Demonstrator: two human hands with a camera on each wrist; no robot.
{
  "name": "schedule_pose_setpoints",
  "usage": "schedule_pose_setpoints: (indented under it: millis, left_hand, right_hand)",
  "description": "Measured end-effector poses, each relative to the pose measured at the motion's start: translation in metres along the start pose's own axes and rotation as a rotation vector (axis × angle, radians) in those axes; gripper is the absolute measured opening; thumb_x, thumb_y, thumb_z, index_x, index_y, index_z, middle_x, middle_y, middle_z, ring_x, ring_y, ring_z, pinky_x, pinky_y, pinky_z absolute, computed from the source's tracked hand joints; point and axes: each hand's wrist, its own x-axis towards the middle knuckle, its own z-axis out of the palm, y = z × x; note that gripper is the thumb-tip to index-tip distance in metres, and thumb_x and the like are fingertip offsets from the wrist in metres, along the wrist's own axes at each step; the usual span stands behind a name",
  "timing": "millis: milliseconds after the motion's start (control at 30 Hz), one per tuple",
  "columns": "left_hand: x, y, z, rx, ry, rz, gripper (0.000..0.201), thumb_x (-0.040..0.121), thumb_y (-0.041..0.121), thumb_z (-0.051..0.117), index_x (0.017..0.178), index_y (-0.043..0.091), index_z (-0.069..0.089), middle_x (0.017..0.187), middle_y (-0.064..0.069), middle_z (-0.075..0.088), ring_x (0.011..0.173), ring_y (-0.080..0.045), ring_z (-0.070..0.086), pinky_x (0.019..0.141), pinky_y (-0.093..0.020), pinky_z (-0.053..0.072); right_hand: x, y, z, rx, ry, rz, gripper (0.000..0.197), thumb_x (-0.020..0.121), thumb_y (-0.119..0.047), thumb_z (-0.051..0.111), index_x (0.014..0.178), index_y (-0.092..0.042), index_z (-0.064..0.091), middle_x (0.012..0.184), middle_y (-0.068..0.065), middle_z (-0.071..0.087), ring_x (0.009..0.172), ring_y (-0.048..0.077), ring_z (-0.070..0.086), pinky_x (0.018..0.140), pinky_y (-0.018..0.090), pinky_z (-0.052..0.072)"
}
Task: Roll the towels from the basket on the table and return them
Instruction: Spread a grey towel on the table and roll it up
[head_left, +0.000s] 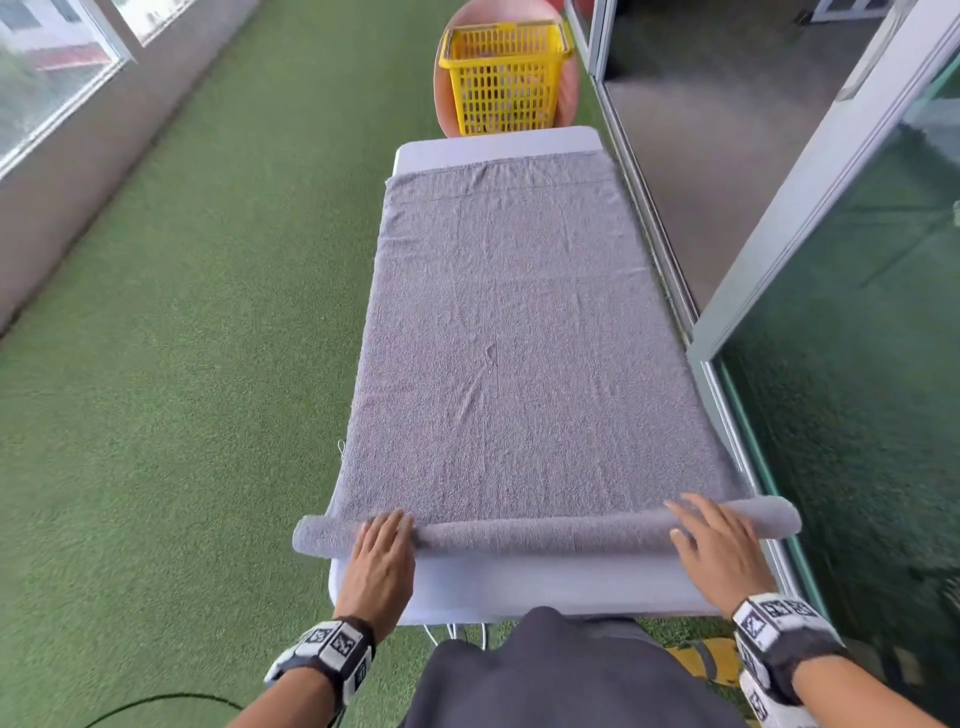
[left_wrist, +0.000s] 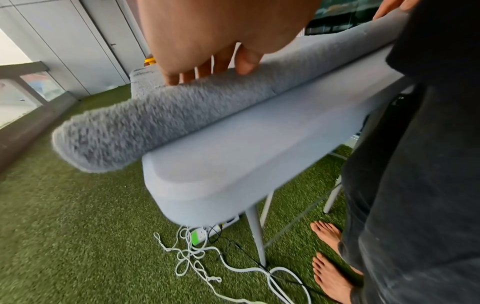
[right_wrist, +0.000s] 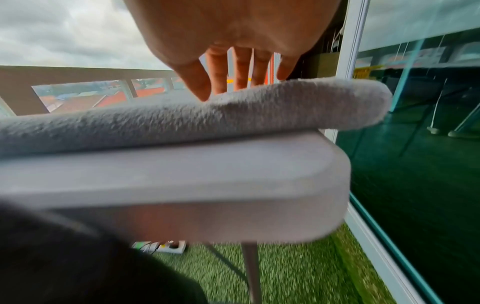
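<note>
My left hand (head_left: 382, 556) and right hand (head_left: 719, 545) lie flat, fingers straight, on the rolled near end of the grey towel (head_left: 519, 338). The rest lies spread along the table (head_left: 545, 587). Far end: yellow basket (head_left: 501, 78) beyond the table.

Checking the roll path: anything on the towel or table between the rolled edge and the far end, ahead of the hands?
Nothing visible. Left hand and right hand rest on the rolled edge; ahead, the grey towel lies flat and bare along the table. The yellow basket stands beyond the far end.
</note>
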Motion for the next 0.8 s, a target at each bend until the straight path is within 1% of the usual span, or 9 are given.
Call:
schedule_pose_setpoints:
  millis: [67,167,300,333,400,500,600,700,800]
  left_hand:
    - [-0.013,-0.001,0.010,-0.018,-0.006,0.032,0.048,0.088,0.026,0.057,0.132,0.007,0.053,0.132,-0.012,0.057,0.125,-0.027,0.053,0.109,-0.042,0.035]
    - [-0.029,0.002,0.011,-0.090,-0.072,0.035,0.063,0.067,0.023,0.083,0.124,0.009,0.059,0.121,-0.008,0.065,0.112,-0.024,0.062,0.105,-0.038,0.042]
    - [-0.005,0.008,-0.014,-0.110,-0.011,0.009,0.025,0.069,0.008,0.071,0.089,0.021,0.062,0.085,0.006,0.064,0.076,-0.014,0.059,0.074,-0.040,0.057]
    - [0.003,0.009,-0.018,-0.106,0.007,-0.004,0.018,0.076,0.008,0.057,0.090,0.020,0.062,0.086,0.004,0.065,0.077,-0.015,0.059,0.075,-0.042,0.056]
    - [0.015,0.009,-0.016,-0.091,0.002,-0.052,0.046,0.080,0.009,0.032,0.114,0.010,0.062,0.110,-0.007,0.067,0.100,-0.027,0.062,0.094,-0.051,0.050]
    - [0.013,0.012,-0.008,-0.063,-0.039,-0.027,0.048,0.090,0.008,0.045,0.137,0.004,0.047,0.138,-0.012,0.052,0.130,-0.032,0.046,0.113,-0.043,0.024]
    - [-0.002,0.016,-0.002,-0.119,-0.113,-0.014,0.054,0.063,0.010,0.081,0.114,0.010,0.063,0.111,-0.006,0.068,0.102,-0.024,0.064,0.097,-0.041,0.048]
    - [-0.002,0.018,-0.012,-0.173,-0.118,-0.036,0.028,0.075,0.002,0.062,0.090,0.025,0.054,0.093,0.005,0.062,0.084,-0.015,0.054,0.084,-0.039,0.052]
    - [0.015,0.016,-0.015,-0.138,-0.029,-0.027,0.036,0.087,0.004,0.040,0.117,0.018,0.055,0.119,0.000,0.057,0.106,-0.020,0.050,0.104,-0.043,0.040]
  right_hand:
    - [-0.015,0.007,0.014,-0.013,-0.044,-0.053,0.051,0.081,-0.030,0.072,0.129,-0.023,0.059,0.131,-0.005,0.058,0.121,0.020,0.054,0.107,0.044,0.038]
    - [-0.030,0.010,0.023,-0.049,-0.138,-0.026,0.060,0.070,-0.025,0.078,0.126,-0.029,0.057,0.123,-0.009,0.060,0.116,0.016,0.056,0.107,0.042,0.039]
    - [0.001,-0.006,-0.003,-0.069,-0.130,-0.016,0.033,0.084,-0.026,0.058,0.109,-0.043,0.045,0.115,-0.018,0.050,0.115,0.009,0.048,0.103,0.033,0.031]
    - [0.011,-0.010,-0.008,-0.051,-0.118,-0.010,0.032,0.086,-0.025,0.055,0.112,-0.042,0.047,0.120,-0.017,0.050,0.119,0.009,0.046,0.106,0.035,0.029]
    - [0.023,-0.013,-0.012,0.000,-0.028,0.013,0.038,0.092,-0.025,0.051,0.130,-0.031,0.051,0.134,-0.010,0.050,0.126,0.014,0.045,0.110,0.040,0.027]
    - [0.013,-0.014,-0.009,-0.025,-0.043,-0.021,0.048,0.095,-0.036,0.050,0.142,-0.028,0.043,0.144,-0.010,0.044,0.133,0.013,0.040,0.115,0.039,0.022]
    - [-0.008,-0.012,-0.001,-0.075,-0.120,0.000,0.046,0.084,-0.027,0.063,0.129,-0.035,0.051,0.131,-0.015,0.052,0.124,0.010,0.046,0.110,0.035,0.028]
    - [-0.007,-0.013,-0.011,-0.107,-0.210,0.017,0.025,0.084,-0.033,0.056,0.106,-0.045,0.050,0.112,-0.022,0.051,0.112,0.007,0.046,0.093,0.031,0.029]
    - [0.012,-0.013,-0.025,-0.073,-0.190,0.020,0.027,0.091,-0.035,0.050,0.117,-0.042,0.057,0.128,-0.020,0.047,0.123,0.009,0.040,0.104,0.040,0.025]
